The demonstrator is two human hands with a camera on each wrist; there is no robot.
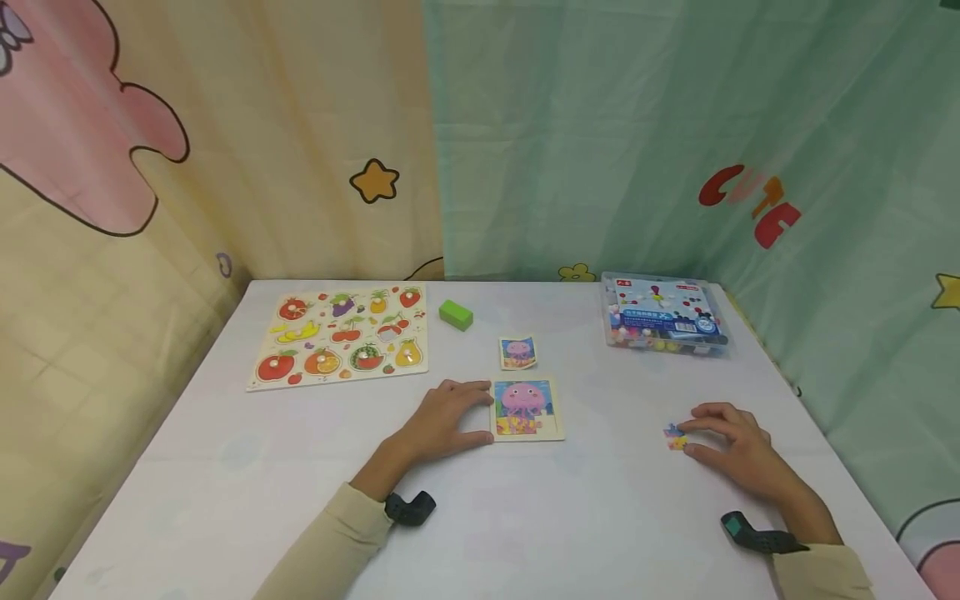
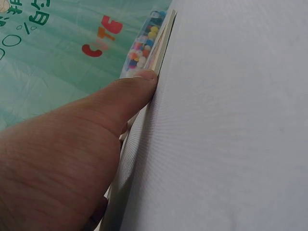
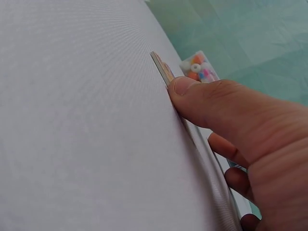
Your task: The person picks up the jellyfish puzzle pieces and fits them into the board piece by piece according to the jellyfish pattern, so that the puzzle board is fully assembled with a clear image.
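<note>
A small square jigsaw puzzle (image 1: 522, 400) of a pink jellyfish lies on the table in a pale frame, with a bare cream patch at its lower right. My left hand (image 1: 442, 423) rests against the frame's left side, thumb near the lower corner and fingers near the upper one. In the left wrist view, the thumb (image 2: 139, 84) meets the frame's thin edge. Off to the right, my right hand (image 1: 738, 450) pinches a colourful jigsaw piece (image 1: 674, 437) by its right side, low over the table. The right wrist view shows the piece (image 3: 161, 67) edge-on beyond the thumb.
Just behind the puzzle lies a small jellyfish picture card (image 1: 518, 353). A fruit board (image 1: 345, 337) is at the back left, with a green block (image 1: 456, 315) beside it. A clear box of beads (image 1: 663, 315) stands at the back right, by the curtain (image 1: 562, 167).
</note>
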